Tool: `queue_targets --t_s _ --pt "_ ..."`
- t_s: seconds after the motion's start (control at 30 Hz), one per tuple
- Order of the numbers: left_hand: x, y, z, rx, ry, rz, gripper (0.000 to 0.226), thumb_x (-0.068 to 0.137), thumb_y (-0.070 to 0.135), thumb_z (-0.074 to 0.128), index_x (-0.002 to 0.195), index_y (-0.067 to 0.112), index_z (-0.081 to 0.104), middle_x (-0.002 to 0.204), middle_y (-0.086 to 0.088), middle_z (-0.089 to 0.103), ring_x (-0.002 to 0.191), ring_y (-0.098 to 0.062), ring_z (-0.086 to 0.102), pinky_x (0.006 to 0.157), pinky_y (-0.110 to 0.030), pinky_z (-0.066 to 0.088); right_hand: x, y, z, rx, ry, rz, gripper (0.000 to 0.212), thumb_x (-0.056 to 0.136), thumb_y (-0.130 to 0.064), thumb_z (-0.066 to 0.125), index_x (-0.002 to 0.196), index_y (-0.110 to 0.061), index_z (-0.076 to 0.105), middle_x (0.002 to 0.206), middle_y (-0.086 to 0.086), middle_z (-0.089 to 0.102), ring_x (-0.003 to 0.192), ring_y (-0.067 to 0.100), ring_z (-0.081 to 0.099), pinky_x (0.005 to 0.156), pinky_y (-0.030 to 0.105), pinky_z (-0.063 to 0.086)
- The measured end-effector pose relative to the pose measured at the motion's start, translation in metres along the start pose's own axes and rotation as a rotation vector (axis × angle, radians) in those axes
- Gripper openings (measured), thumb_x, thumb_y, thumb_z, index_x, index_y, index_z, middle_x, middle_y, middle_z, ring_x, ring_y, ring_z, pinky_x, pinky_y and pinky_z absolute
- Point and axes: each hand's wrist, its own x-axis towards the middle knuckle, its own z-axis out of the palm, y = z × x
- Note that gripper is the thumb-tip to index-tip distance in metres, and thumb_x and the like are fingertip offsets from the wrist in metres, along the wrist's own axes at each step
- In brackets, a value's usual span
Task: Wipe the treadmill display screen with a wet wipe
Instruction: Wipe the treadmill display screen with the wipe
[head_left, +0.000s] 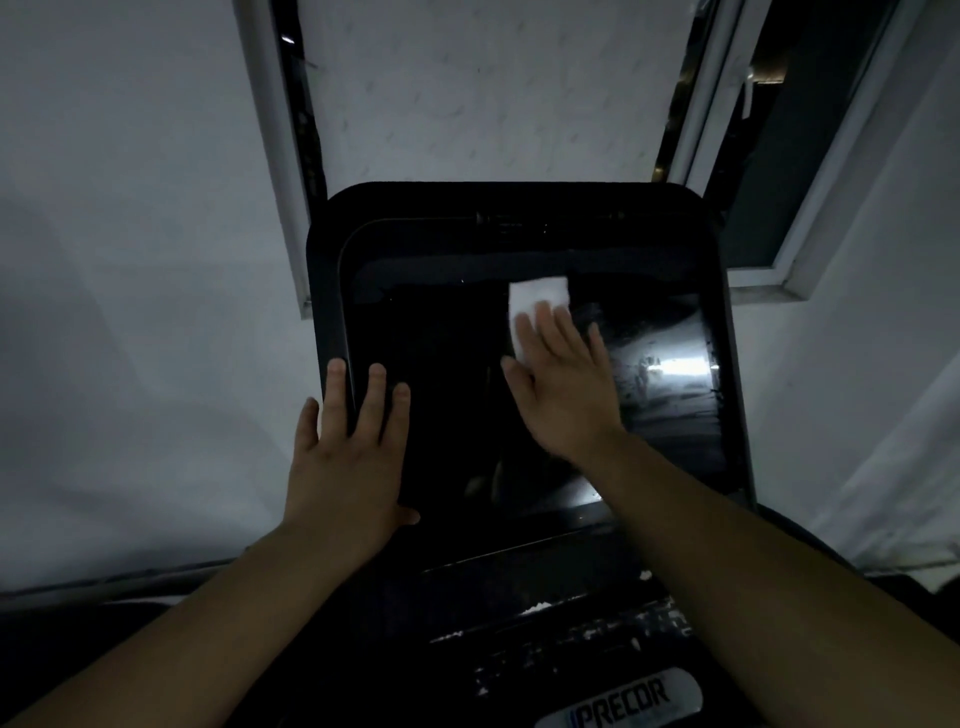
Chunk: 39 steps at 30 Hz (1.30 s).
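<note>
Dim room, view looking down at a large black glossy treadmill display screen (447, 395) w/ a rounded dark frame. At left, pale grey wall (130, 260). Left hand (349, 457) lies flat on the screen's lower-left corner, fingers straight and spread, gripping nothing; its outer fingers overlap the frame edge. Centre-right, a white folded rectangular wet wipe (535, 306) sits on the upper part of the glass. Right hand (563, 384) presses it down w/ straight fingers, palm flat, not curled round it; the wipe's top half shows above the fingertips. Right of that hand, smeary bright reflection on the glass. Below, bottom centre-right, silver oval PRECOR logo badge (623, 701). Far right, white-framed window (810, 249).
</note>
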Motion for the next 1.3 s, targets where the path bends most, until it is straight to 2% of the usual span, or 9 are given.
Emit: queue_targets --t_s 0.1,0.37,0.5,0.63,0.73,0.93,1.03,1.13,1.3 --pt "0.0 -0.001 0.0 0.009 -0.009 -0.003 0.136 0.071 0.079 0.064 0.156 0.017 -0.022 0.165 -0.014 -0.027 0.144 -0.046 -0.035 0.124 -0.058 0.003 0.016 -0.017 -0.005 -0.05 -0.034 -0.101 0.068 0.099 -0.053 0.02 0.159 -0.02 0.025 0.169 0.006 0.017 0.156 0.023 0.007 0.126 0.049 0.002" --pt "0.0 -0.002 0.002 0.013 -0.002 0.01 0.135 0.072 0.081 0.06 0.155 0.017 -0.025 0.164 -0.012 -0.031 0.143 -0.046 -0.037 0.124 -0.058 0.003 -0.09 -0.028 0.027 -0.038 0.011 -0.452 0.059 0.102 -0.044 0.046 0.154 -0.017 0.04 0.165 0.005 0.028 0.156 0.022 0.014 0.122 0.055 0.019" --pt "0.0 -0.002 0.002 0.018 -0.031 0.007 0.134 0.074 0.081 0.059 0.153 0.017 -0.029 0.162 -0.013 -0.035 0.142 -0.046 -0.039 0.124 -0.058 0.002 -0.069 0.021 0.025 -0.102 0.024 -0.212 0.058 0.103 -0.045 0.037 0.156 -0.022 0.035 0.165 0.005 0.03 0.154 0.022 0.02 0.12 0.059 0.02" --pt "0.0 -0.001 0.001 0.006 -0.004 0.009 0.136 0.072 0.081 0.062 0.154 0.016 -0.026 0.163 -0.014 -0.032 0.142 -0.047 -0.038 0.124 -0.059 0.003 -0.049 0.06 0.014 -0.007 -0.007 0.106 0.067 0.101 -0.053 0.02 0.159 -0.021 0.027 0.168 0.008 0.02 0.156 0.023 0.01 0.125 0.053 0.006" --pt "0.0 -0.002 0.004 0.005 0.009 0.021 0.138 0.07 0.081 0.063 0.155 0.016 -0.023 0.164 -0.014 -0.029 0.144 -0.046 -0.036 0.124 -0.059 0.005 -0.059 0.041 0.021 -0.019 0.051 0.08 0.067 0.101 -0.053 0.028 0.156 -0.015 0.035 0.164 0.014 0.028 0.155 0.029 0.018 0.124 0.054 0.01" --pt "0.001 -0.005 0.007 -0.013 0.014 0.021 0.14 0.064 0.081 0.068 0.159 0.017 -0.012 0.167 -0.013 -0.019 0.147 -0.044 -0.031 0.123 -0.06 0.009 -0.127 0.025 0.036 -0.056 0.009 -0.25 0.062 0.104 -0.048 0.042 0.157 -0.017 0.033 0.166 0.009 0.025 0.155 0.025 0.016 0.12 0.058 0.022" --pt "0.001 -0.003 0.005 0.028 0.009 0.014 0.138 0.068 0.084 0.062 0.156 0.017 -0.02 0.166 -0.014 -0.025 0.146 -0.046 -0.033 0.124 -0.058 0.006 -0.119 0.071 0.033 -0.117 -0.007 -0.078 0.062 0.104 -0.051 0.031 0.158 -0.021 0.029 0.166 0.006 0.024 0.155 0.023 0.015 0.121 0.058 0.018" --pt "0.001 -0.002 0.005 0.027 0.015 0.017 0.14 0.065 0.083 0.066 0.159 0.016 -0.013 0.167 -0.015 -0.018 0.147 -0.047 -0.028 0.123 -0.059 0.01 -0.104 0.109 0.024 -0.061 -0.019 0.182 0.068 0.102 -0.056 0.021 0.159 -0.02 0.028 0.166 0.008 0.024 0.155 0.022 0.014 0.124 0.054 0.012" --pt "0.001 -0.002 0.005 0.001 0.023 0.006 0.142 0.057 0.077 0.077 0.161 0.015 0.005 0.169 -0.015 -0.004 0.151 -0.046 -0.019 0.121 -0.061 0.018 -0.112 0.079 0.031 -0.011 0.02 0.184 0.071 0.103 -0.058 0.022 0.159 -0.014 0.027 0.166 0.013 0.022 0.156 0.028 0.011 0.124 0.055 0.013"
